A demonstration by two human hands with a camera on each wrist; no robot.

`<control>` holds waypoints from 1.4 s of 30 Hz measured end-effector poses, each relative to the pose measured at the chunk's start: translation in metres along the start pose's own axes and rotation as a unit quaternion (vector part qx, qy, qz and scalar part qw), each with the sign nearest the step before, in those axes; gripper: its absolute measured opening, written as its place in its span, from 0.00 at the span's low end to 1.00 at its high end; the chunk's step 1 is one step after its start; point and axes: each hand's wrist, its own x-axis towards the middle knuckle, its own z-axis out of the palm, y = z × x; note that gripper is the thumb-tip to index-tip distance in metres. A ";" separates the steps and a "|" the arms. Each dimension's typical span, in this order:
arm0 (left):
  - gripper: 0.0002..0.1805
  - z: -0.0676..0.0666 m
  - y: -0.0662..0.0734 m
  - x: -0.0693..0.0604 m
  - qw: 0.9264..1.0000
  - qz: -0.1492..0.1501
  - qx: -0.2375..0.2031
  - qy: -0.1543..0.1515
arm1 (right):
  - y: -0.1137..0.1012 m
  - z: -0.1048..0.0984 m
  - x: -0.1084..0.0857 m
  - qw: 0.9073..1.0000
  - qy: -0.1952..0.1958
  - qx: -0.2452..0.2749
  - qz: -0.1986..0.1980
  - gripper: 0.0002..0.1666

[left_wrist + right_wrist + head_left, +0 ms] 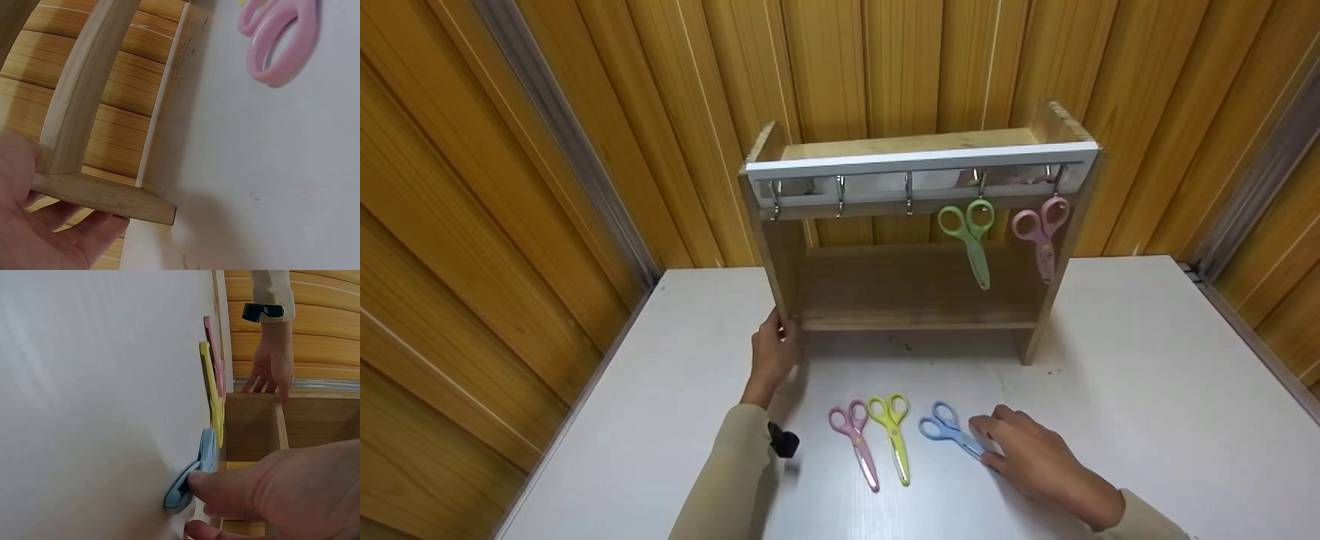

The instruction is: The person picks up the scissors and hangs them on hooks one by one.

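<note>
My left hand (774,351) grips the lower left side panel of a wooden rack (915,289), with its fingers behind the panel in the left wrist view. My right hand (1031,454) is at the blade end of the blue scissors (947,427), thumb and fingers about the blades. In the right wrist view the thumb overlaps the blue scissors (191,469). Left of them on the table lie yellow scissors (894,431) and pink scissors (855,439). Green scissors (975,244) and another pink pair of scissors (1042,236) hang from hooks on the rack's front.
A white bar (870,161) across the rack's top carries several metal hooks (841,196); the three at the left hold nothing. The white table (690,375) meets wood-patterned walls (825,67) behind and at both sides.
</note>
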 end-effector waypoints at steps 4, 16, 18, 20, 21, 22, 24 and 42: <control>0.25 0.000 0.001 -0.001 1.000 -0.002 0.001 -0.004 | 0.007 0.001 -0.002 0.999 0.033 0.015 -0.010 0.16; 0.25 0.000 0.000 0.000 1.000 0.002 0.008 0.000 | 0.011 0.002 0.004 0.998 0.046 0.037 -0.002 0.11; 0.25 0.000 0.000 0.000 1.000 0.005 0.008 0.002 | 0.011 0.003 0.005 0.998 0.044 0.039 0.000 0.11; 0.24 0.000 0.000 0.000 1.000 0.005 0.008 0.003 | 0.011 0.002 0.005 0.998 0.043 0.041 0.000 0.11; 0.24 0.000 0.000 0.000 1.000 0.004 0.008 0.003 | 0.011 0.002 0.005 0.998 0.042 0.042 0.002 0.11; 0.24 0.000 0.000 0.000 1.000 0.003 0.007 0.003 | 0.011 0.002 0.005 0.998 0.042 0.042 0.001 0.11; 0.23 0.000 -0.001 0.001 1.000 0.001 0.007 0.003 | 0.011 0.002 0.005 0.998 0.041 0.044 0.002 0.11; 0.22 -0.001 -0.002 0.001 0.999 0.036 0.007 0.007 | 0.018 -0.002 0.007 0.997 0.045 0.057 -0.028 0.11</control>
